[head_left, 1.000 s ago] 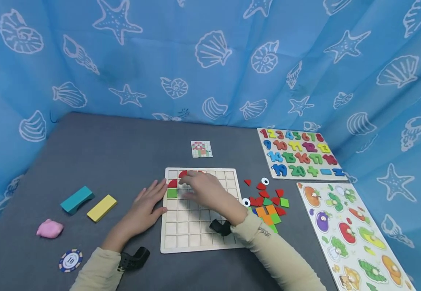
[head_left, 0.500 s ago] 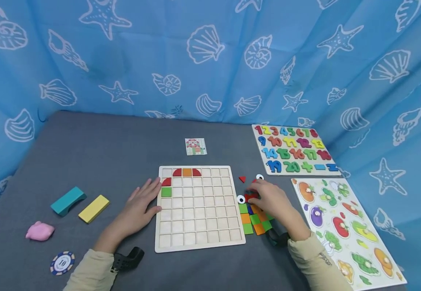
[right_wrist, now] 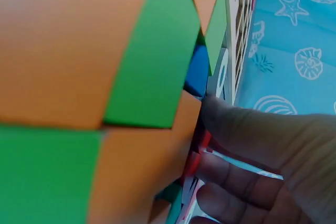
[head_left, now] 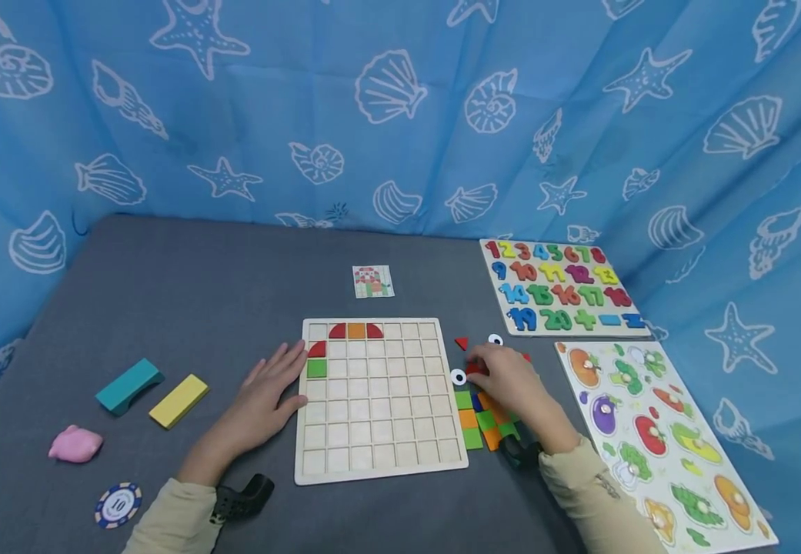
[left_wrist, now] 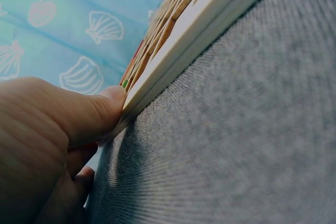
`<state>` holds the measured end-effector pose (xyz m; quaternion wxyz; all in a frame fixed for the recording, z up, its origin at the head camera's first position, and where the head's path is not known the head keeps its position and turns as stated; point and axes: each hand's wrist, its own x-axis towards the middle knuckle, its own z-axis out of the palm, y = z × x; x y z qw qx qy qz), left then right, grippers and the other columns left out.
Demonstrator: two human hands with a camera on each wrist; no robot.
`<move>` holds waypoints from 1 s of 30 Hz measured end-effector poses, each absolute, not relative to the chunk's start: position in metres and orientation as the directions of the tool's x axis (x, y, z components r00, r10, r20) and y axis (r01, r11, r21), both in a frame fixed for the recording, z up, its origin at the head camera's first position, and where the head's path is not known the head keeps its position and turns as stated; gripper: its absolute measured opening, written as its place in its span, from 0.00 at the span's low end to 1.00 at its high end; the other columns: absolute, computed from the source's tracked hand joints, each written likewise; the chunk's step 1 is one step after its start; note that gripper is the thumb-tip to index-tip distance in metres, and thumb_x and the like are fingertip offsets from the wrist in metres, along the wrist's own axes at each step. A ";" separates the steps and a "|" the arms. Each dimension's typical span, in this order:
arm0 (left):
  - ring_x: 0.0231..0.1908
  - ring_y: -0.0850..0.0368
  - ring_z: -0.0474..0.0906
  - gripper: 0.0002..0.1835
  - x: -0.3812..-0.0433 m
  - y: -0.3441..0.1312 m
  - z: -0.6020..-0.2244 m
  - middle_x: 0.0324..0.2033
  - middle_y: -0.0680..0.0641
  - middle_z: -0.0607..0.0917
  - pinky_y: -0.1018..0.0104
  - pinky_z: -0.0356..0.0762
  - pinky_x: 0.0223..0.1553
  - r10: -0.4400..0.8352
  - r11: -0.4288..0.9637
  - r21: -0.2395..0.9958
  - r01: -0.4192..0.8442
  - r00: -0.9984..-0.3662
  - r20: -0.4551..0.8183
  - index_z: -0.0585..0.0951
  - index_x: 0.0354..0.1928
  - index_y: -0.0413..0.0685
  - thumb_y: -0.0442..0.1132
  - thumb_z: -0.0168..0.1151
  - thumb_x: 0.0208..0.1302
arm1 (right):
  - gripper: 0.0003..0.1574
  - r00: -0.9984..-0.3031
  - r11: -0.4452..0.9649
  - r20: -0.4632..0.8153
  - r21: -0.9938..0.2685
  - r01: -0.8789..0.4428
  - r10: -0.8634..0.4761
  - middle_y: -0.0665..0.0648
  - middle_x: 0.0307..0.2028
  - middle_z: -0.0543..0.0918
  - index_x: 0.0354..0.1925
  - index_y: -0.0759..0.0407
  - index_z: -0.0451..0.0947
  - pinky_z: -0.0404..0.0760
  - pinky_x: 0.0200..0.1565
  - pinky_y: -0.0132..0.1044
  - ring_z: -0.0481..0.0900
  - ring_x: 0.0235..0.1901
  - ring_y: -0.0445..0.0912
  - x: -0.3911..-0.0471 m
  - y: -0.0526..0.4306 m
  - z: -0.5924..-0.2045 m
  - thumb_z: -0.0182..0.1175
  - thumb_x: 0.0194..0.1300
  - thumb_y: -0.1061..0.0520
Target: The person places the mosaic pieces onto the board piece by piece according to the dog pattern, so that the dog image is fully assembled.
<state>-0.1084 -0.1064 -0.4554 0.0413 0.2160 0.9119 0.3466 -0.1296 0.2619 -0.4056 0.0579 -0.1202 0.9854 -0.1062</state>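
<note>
My left hand (head_left: 261,400) rests at the left edge of a wooden grid board (head_left: 379,415), fingers extended; in the left wrist view its thumb (left_wrist: 107,109) touches the board's side. Along the board's upper left lie a green square (head_left: 316,368), an orange square (head_left: 356,331) and several red quarter-round pieces (head_left: 316,350). Right of the board, my right hand (head_left: 514,385) reaches into loose pieces, thumb and forefinger pinching at a red piece (head_left: 474,369). In the right wrist view, red pieces (right_wrist: 192,164) show between thumb and fingers, partly hidden.
Orange and green squares (head_left: 471,438) lie beside the board, near round eye pieces (head_left: 458,377). A number puzzle (head_left: 566,285) and a vegetable puzzle (head_left: 670,446) occupy the right. Beyond the board lies a picture card (head_left: 372,282); blocks (head_left: 178,401), a pink pig (head_left: 76,444) and a chip (head_left: 118,505) are left.
My right hand has moved from over the board's upper left to the loose pieces on the right, uncovering the top row. My left hand stays at the board's edge.
</note>
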 end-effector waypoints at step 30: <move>0.67 0.47 0.43 0.35 -0.107 -0.108 -0.454 0.67 0.47 0.52 0.44 0.38 0.62 0.423 0.665 0.643 0.379 -0.901 0.094 0.56 0.66 0.45 0.40 0.58 0.59 | 0.12 -0.835 0.828 0.092 -0.107 -0.550 -0.543 0.46 0.26 0.75 0.30 0.51 0.78 0.70 0.24 0.29 0.70 0.23 0.36 -0.138 0.164 -0.386 0.66 0.49 0.47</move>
